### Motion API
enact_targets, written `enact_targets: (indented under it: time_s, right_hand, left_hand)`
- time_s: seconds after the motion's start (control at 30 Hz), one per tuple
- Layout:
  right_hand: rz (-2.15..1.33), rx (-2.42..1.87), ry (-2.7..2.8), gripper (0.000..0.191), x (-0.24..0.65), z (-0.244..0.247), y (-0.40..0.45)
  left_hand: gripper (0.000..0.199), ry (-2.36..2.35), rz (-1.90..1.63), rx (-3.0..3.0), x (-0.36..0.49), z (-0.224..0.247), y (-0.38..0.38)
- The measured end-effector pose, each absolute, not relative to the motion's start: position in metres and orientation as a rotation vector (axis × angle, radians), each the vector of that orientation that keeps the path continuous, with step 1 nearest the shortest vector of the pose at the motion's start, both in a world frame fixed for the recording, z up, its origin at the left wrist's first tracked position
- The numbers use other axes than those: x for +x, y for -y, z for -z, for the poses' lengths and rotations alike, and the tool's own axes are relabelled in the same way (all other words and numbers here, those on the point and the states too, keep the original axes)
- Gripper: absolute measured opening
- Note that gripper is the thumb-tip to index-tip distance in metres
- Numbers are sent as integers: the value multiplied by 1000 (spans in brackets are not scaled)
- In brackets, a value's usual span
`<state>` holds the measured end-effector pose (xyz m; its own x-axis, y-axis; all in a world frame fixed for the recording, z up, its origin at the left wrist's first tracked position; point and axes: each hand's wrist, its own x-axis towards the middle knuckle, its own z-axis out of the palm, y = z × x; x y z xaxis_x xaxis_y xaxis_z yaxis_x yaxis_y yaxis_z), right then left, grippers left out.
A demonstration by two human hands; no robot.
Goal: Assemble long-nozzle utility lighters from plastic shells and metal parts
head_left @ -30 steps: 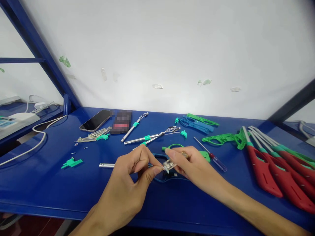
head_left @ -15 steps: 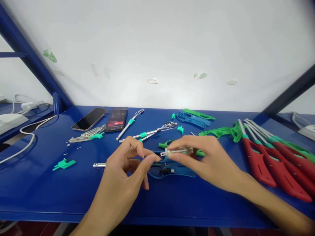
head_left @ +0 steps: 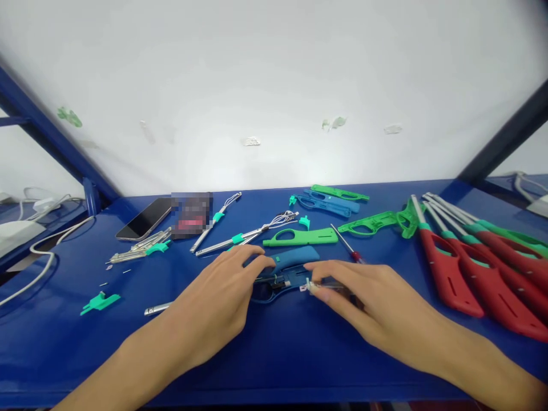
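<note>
Over the blue table (head_left: 274, 354), a clear part (head_left: 313, 286) is being pinched by the right hand (head_left: 370, 294); the left hand (head_left: 225, 291)'s grip is being hidden.

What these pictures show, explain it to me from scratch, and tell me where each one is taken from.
There is no machine here, only a person's two bare hands. Every picture comes from one camera worn on the head, looking forward and down.

The left hand is at a blue handle shell; whether it has a firm grip is hidden. The right hand pinches a small clear part with a white tip.

On the blue table lie a dark phone, a light green shell, a screwdriver, a teal piece and, at the right, red-handled tools with metal rods.
</note>
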<state>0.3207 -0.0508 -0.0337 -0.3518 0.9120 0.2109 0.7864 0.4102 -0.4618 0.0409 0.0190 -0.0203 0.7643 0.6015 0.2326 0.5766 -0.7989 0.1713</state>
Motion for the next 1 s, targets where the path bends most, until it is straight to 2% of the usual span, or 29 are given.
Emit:
enact_targets:
  time_s: [0.1, 0.37, 0.47, 0.63, 0.77, 1.0]
  right_hand:
    - [-410, -1424, 2285, 33, 320, 37, 52]
    - [-733, -1271, 2341, 14, 313, 35, 61]
    - [-815, -1316, 2298, 13, 310, 37, 69]
    - [-757, -1408, 2298, 14, 305, 47, 88]
    - [-648, -1356, 2324, 17, 299, 50, 98]
    - [-528, -1290, 2324, 19, 290, 51, 104]
  left_hand:
    - [35, -1054, -444, 2883, 39, 23, -22]
    - [45, -1011, -319, 2887, 22, 24, -37]
    - [43, -979, -393, 2911, 24, 20, -33]
    - [23, -839, -623, 2877, 37, 10, -8]
    - [16, -740, -398, 2942, 40, 5, 11]
    - [42, -709, -95, 3138, 44, 2, 23]
